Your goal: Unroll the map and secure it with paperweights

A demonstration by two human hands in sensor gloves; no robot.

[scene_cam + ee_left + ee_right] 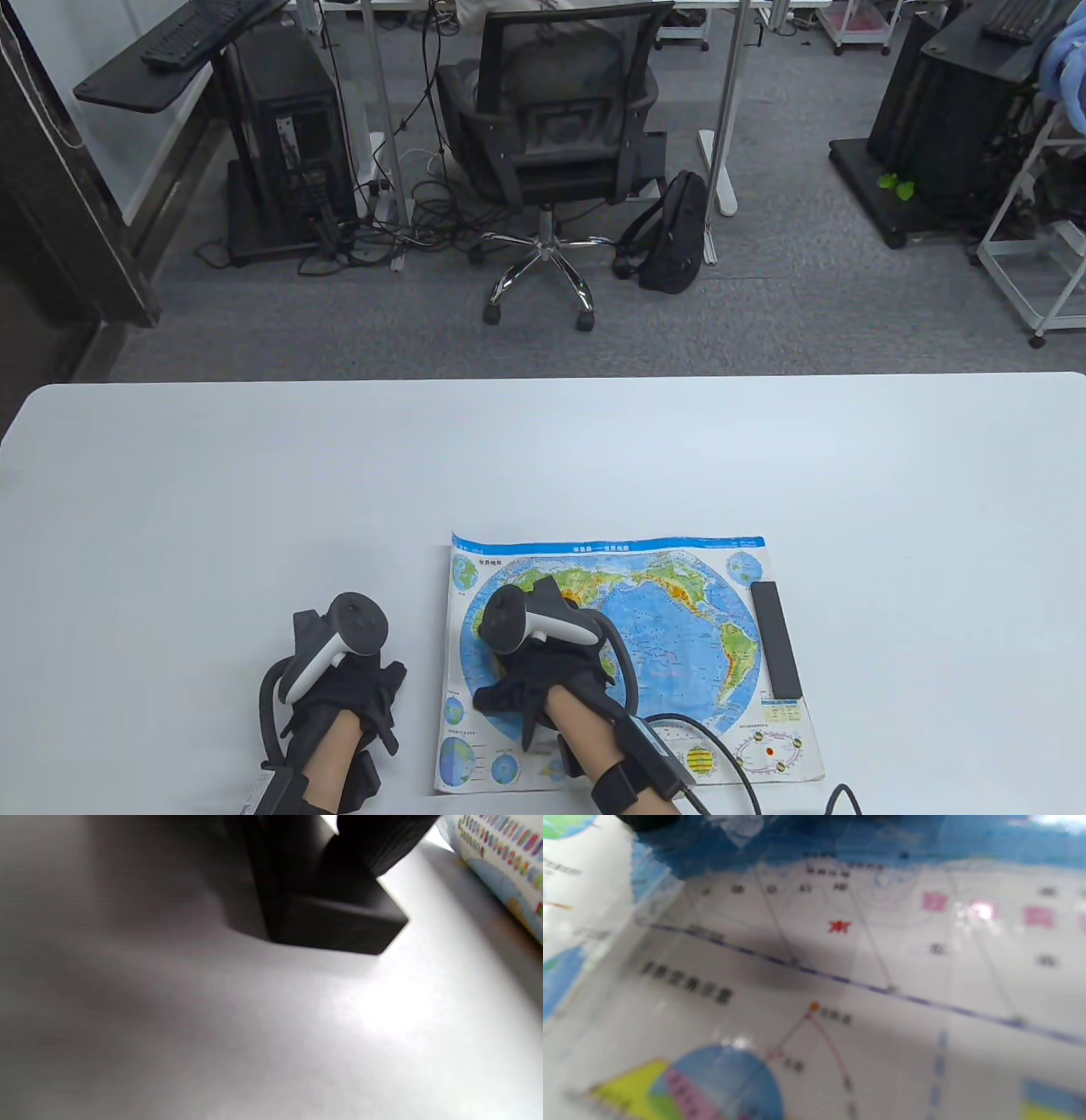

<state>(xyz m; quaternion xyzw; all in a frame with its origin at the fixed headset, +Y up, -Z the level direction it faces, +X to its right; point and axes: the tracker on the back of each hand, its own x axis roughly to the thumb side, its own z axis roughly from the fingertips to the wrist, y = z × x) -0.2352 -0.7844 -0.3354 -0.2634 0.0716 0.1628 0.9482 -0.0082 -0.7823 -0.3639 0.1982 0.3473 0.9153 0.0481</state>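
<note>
Map (pixel 679 645) lying flat on white tabletop (pixel 254 509), one black weight (pixel 775 638) sitting along its right edge, right hand (pixel 543 671) pressing the left part, left hand (pixel 339 679) gripping a second black weight (pixel 335 921) beside it, right fingers' state unclear, office chair (pixel 551 110) and grey carpet (pixel 806 297) showing behind.

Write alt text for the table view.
A colourful unrolled world map lies flat on a white table, with a black rectangular bar paperweight on its right edge. The gloved right hand presses on the map's left part; the gloved left hand rests on the table beside it.
</note>
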